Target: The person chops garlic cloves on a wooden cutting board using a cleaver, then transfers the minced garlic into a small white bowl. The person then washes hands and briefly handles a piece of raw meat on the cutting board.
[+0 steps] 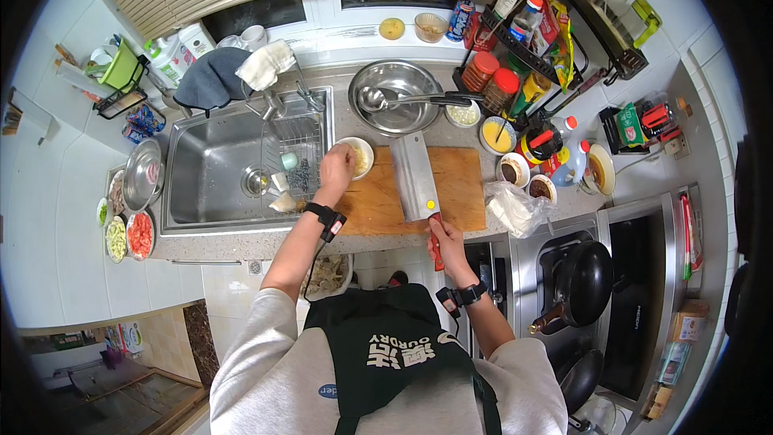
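My right hand (pixel 448 243) grips the red handle of a Chinese cleaver (pixel 413 175). Its broad steel blade points away from me over a wooden cutting board (pixel 464 184). At the board's left end, my left hand (pixel 336 170) is at the left side of a small white bowl (pixel 364 163). Pale yellowish bits, perhaps minced garlic, show inside that bowl. The left fingers are curled, their tips partly hidden, so whether they pinch anything is unclear. Beyond the board, a ladle (pixel 373 98) lies in a large steel bowl (pixel 395 77).
A double sink (pixel 208 163) with a wire rack lies left, beside plates of diced tomato (pixel 140 235) and chopped green vegetable (pixel 116 239). Right of the board are beaten egg (pixel 498 135), sauce bowls (pixel 510 174), a plastic bag (pixel 518 208) and bottles. A wok (pixel 586 284) sits on the stove.
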`<state>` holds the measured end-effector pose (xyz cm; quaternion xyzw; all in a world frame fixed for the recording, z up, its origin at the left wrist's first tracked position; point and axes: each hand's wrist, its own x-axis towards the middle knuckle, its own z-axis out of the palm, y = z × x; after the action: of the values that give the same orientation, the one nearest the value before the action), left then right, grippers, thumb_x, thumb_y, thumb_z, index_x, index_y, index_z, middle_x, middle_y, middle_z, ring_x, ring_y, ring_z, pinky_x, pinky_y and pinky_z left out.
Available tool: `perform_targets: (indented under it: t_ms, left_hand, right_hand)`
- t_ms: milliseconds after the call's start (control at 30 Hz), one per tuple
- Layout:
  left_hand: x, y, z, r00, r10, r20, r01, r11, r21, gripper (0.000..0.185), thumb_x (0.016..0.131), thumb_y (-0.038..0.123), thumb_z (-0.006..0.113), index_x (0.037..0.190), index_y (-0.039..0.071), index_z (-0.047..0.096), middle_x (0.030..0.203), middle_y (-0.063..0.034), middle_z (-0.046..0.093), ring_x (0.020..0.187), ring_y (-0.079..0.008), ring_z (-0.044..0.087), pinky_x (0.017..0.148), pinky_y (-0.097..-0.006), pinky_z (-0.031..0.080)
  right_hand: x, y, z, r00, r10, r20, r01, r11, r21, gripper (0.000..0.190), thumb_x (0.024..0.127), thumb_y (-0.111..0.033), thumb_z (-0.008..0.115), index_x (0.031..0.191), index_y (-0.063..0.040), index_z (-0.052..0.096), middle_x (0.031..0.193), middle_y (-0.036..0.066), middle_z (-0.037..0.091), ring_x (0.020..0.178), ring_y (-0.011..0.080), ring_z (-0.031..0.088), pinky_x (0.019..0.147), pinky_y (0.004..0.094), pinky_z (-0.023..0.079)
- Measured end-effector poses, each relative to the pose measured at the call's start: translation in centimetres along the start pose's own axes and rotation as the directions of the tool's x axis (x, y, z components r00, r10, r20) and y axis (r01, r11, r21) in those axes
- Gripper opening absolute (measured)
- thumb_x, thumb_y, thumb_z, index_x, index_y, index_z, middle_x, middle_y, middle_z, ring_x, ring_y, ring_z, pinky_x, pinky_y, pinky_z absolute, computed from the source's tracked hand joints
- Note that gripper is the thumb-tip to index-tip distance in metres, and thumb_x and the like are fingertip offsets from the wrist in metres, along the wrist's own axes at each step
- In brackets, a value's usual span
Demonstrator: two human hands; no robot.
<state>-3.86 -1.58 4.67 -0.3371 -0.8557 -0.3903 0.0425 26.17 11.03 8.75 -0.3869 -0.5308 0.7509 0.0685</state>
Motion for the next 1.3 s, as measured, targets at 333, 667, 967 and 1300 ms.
perform_targets:
  t_ms: [333, 667, 967, 1300]
  left_hand:
    - [-6.2, 3.2, -3.4, 0.919, 0.188, 0.346, -0.145, 0.979, -0.145, 0.015, 0.075, 0.004, 0.074, 0.087, 0.0, 0.067, 0.09, -0.0172, 0.065, 0.081, -0.0355, 0.064, 0.072, -0.0402, 0.053]
    - [-10.7, 1.3, 0.4, 0.866, 0.088, 0.492, -0.045, 0.994, -0.098, 0.013, 0.079, 0.003, 0.071, 0.087, 0.001, 0.062, 0.091, -0.0176, 0.063, 0.085, -0.0395, 0.062, 0.071, -0.0441, 0.049]
    - [-5.7, 5.0, -2.9, 0.962, 0.111, 0.25, -0.085, 0.99, -0.112, 0.005, 0.082, 0.002, 0.064, 0.085, 0.0, 0.061, 0.088, -0.019, 0.063, 0.084, -0.0403, 0.062, 0.073, -0.0449, 0.05]
    - [-0.6, 0.7, -2.3, 0.97, -0.156, 0.186, 0.127, 0.979, 0.161, 0.01, 0.083, 0.015, 0.069, 0.09, 0.009, 0.074, 0.087, -0.019, 0.068, 0.086, -0.0353, 0.067, 0.075, -0.0414, 0.053]
  right_hand:
    - [-2.5, 2.2, -6.0, 0.997, -0.033, -0.072, 0.035, 0.999, 0.026, 0.032, 0.098, -0.032, 0.061, 0.09, -0.002, 0.063, 0.056, 0.003, 0.054, 0.038, 0.0102, 0.045, 0.037, 0.0243, 0.034]
    - [-3.1, 4.1, -8.4, 0.997, 0.029, -0.074, -0.024, 0.998, 0.062, 0.032, 0.097, -0.034, 0.062, 0.091, -0.002, 0.063, 0.056, 0.003, 0.054, 0.039, 0.0096, 0.045, 0.037, 0.0237, 0.034]
    - [-3.8, 3.6, -9.8, 0.998, 0.018, -0.065, -0.014, 0.998, 0.067, 0.033, 0.097, -0.035, 0.063, 0.09, -0.003, 0.063, 0.057, 0.002, 0.055, 0.039, 0.0092, 0.047, 0.038, 0.0231, 0.035]
    - [-3.4, 2.7, -10.4, 0.986, -0.108, -0.127, 0.096, 0.991, -0.096, 0.035, 0.095, -0.031, 0.066, 0.077, -0.002, 0.063, 0.054, 0.002, 0.055, 0.039, 0.0098, 0.048, 0.037, 0.0253, 0.036]
